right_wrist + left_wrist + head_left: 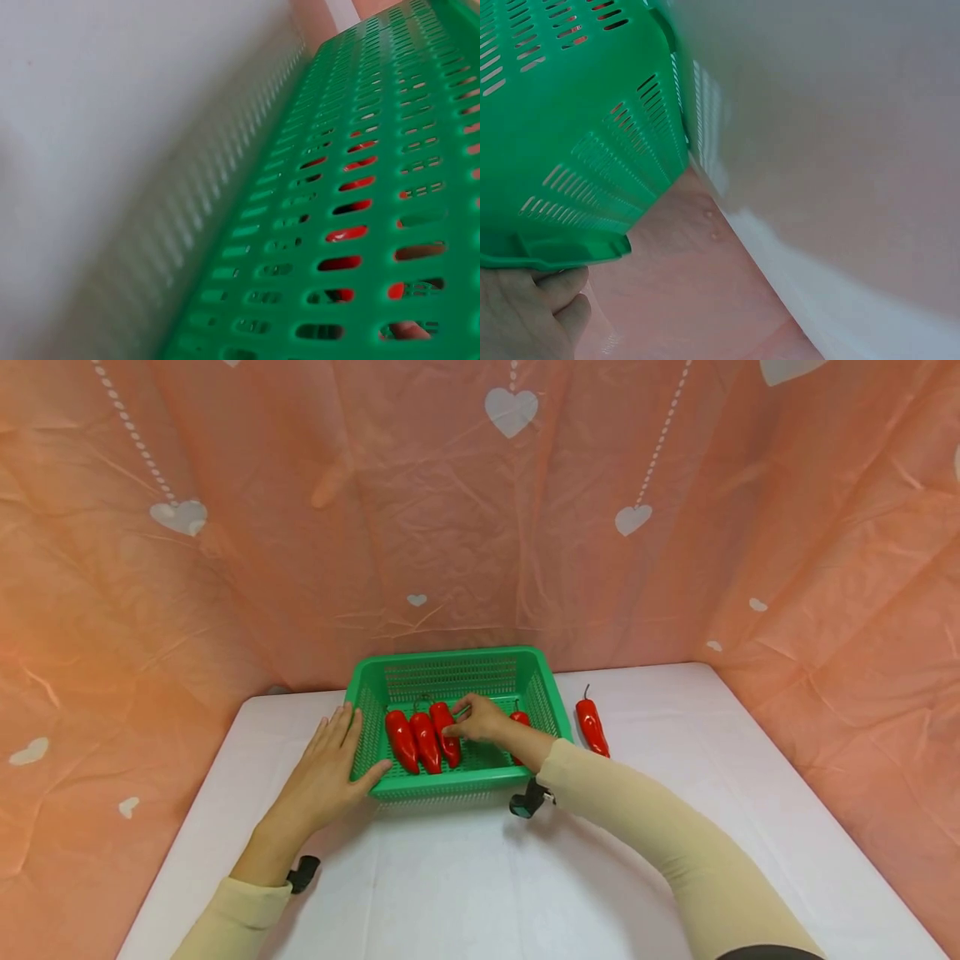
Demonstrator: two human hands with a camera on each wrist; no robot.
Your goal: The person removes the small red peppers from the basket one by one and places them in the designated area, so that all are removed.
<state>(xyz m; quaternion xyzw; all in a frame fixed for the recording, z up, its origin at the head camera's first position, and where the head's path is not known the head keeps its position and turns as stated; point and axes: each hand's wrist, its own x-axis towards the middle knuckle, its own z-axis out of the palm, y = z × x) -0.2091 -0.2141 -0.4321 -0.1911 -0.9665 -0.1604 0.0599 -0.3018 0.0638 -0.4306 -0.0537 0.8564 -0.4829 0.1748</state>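
Inside the green plastic basket point(442, 781), three red chili peppers lie side by side on the left: the outer one point(402, 742), the middle one point(426, 743) and the inner one point(445, 727). My right hand point(480, 720) reaches over the near right rim and pinches the inner pepper between thumb and fingertips. Another red pepper point(519, 718) lies at the basket's right side, partly behind my right forearm. My left hand point(330, 768) rests on the basket's left rim, fingers straight and thumb along the near corner. In the left wrist view, its fingers point(562, 292) touch the rim.
One more red pepper point(591, 725) lies on the white table point(450, 868) right of the basket, its lower end hidden by my right sleeve. A pink curtain with white hearts point(450, 527) stands close behind the basket and along both sides.
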